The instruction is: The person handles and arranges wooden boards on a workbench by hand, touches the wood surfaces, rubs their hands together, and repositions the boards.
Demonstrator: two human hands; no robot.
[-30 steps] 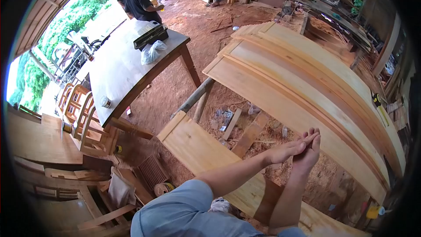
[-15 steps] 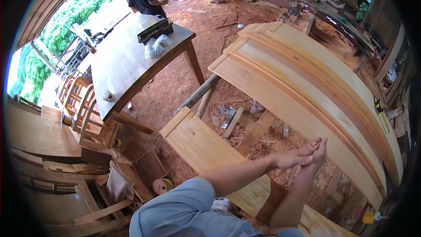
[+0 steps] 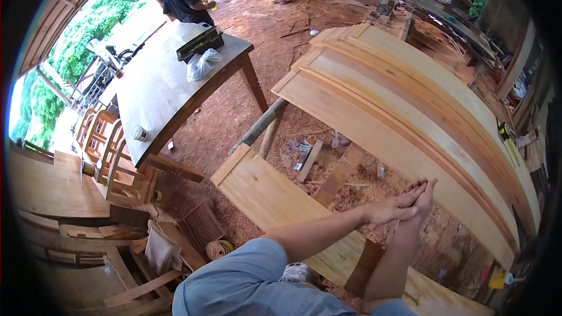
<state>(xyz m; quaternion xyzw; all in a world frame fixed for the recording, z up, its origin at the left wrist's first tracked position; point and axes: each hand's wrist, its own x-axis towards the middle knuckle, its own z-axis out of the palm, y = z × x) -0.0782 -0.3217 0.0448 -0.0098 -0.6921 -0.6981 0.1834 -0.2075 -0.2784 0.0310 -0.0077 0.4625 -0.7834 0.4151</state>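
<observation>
My left hand (image 3: pixel 389 210) lies against my right hand (image 3: pixel 421 202), palm to palm, above the gap between two sets of boards. The fingers of both hands are mostly stretched out, and I see nothing held in them. What lies between the palms is hidden. Beyond my fingertips is the near edge of a stack of long light wood boards (image 3: pixel 363 123). Under my left forearm runs a separate long wood board (image 3: pixel 263 187), with a dark brown patch where my arms cross over it.
A table (image 3: pixel 152 88) bears a black toolbox (image 3: pixel 200 44), a plastic bag (image 3: pixel 203 65) and a small tub (image 3: pixel 139 133). Chair frames (image 3: pixel 111 152) stand beside it. A tape measure (image 3: pixel 504 131) rests on the stack. Two people (image 3: pixel 186 0) stand at the back. Shavings cover the floor.
My hands stay together, with their fingertips shifted slightly upward. The whole view has moved a little as my head turned.
</observation>
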